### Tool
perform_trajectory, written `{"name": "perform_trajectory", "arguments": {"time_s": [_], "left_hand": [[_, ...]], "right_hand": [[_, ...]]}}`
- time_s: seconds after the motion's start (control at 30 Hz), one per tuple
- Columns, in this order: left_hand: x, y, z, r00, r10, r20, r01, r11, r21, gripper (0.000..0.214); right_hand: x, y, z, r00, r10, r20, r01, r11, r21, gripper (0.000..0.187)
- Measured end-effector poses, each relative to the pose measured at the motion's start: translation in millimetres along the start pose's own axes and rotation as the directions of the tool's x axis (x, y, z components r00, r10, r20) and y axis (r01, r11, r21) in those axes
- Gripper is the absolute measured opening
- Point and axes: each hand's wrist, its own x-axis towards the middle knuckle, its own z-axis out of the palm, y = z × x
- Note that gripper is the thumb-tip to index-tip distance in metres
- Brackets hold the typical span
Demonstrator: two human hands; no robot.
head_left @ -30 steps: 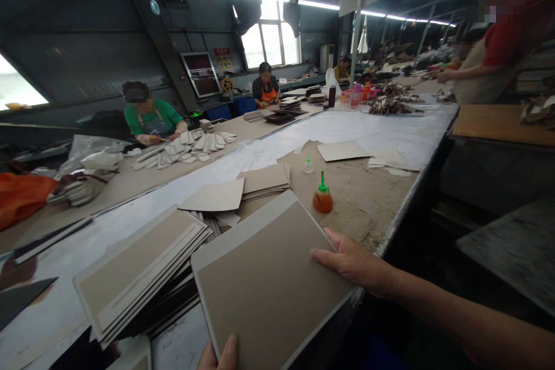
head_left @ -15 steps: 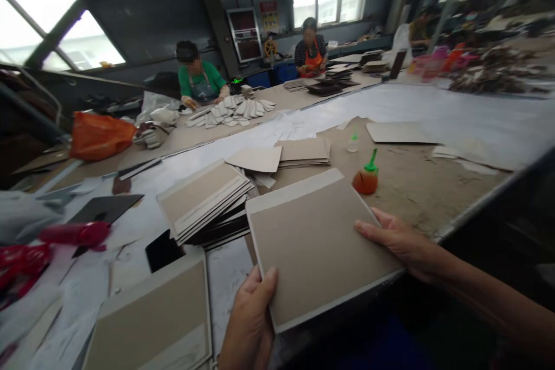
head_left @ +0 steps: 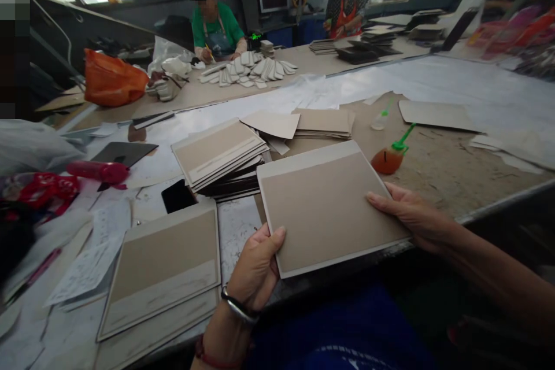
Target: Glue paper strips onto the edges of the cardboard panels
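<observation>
Both hands hold a flat beige panel (head_left: pixel 325 208) with pale folded-looking borders, tilted over the table's front edge. My left hand (head_left: pixel 260 266) grips its left side, thumb on top and fingers underneath. On the right side, my right hand (head_left: pixel 403 208) pinches the edge in the same way. Just beyond the right hand stands a bottle of orange liquid (head_left: pixel 387 161) with a green spout. A stack of similar panels (head_left: pixel 221 150) lies behind the held one. More bordered panels (head_left: pixel 169 266) lie to the left of my left hand.
A black phone-like slab (head_left: pixel 177 195) and a pink bottle (head_left: pixel 99 171) lie on the left. Beyond are a small clear bottle (head_left: pixel 378 121), a heap of pale pieces (head_left: pixel 249 69) and an orange bag (head_left: pixel 113 78). Two people (head_left: pixel 217 26) work across the table.
The view has tilted down and shifted left, so the table things appear higher and further right. Both hands keep their hold on the panel.
</observation>
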Motion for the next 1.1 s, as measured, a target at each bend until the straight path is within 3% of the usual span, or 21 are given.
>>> {"name": "perform_trajectory", "arguments": {"time_s": [0.2, 0.43, 0.6, 0.8, 1.1], "left_hand": [[-1, -7, -2.8, 0.999, 0.030, -0.023, -0.030, 0.999, 0.021, 0.038], [-1, -8, -0.5, 0.999, 0.046, -0.027, -0.045, 0.999, 0.015, 0.048], [2, -11, 0.4, 0.998, 0.011, -0.056, -0.010, 1.000, 0.023, 0.047], [7, -11, -0.5, 0.977, -0.041, -0.208, 0.074, 0.986, 0.151, 0.041], [8, -8, 8.0, 0.929, -0.085, -0.361, 0.174, 0.960, 0.221, 0.044]], "right_hand": [[5, 1, 0, 1.000, -0.029, 0.002, 0.029, 0.997, -0.072, 0.045], [7, 2, 0, 0.998, -0.014, 0.059, 0.017, 0.998, -0.062, 0.050], [13, 4, -5, 0.997, -0.016, 0.070, 0.023, 0.994, -0.103, 0.047], [15, 0, -9, 0.998, 0.008, 0.066, -0.003, 0.997, -0.083, 0.024], [18, 1, -25, 0.989, 0.011, 0.150, -0.020, 0.998, 0.056, 0.020]]}}
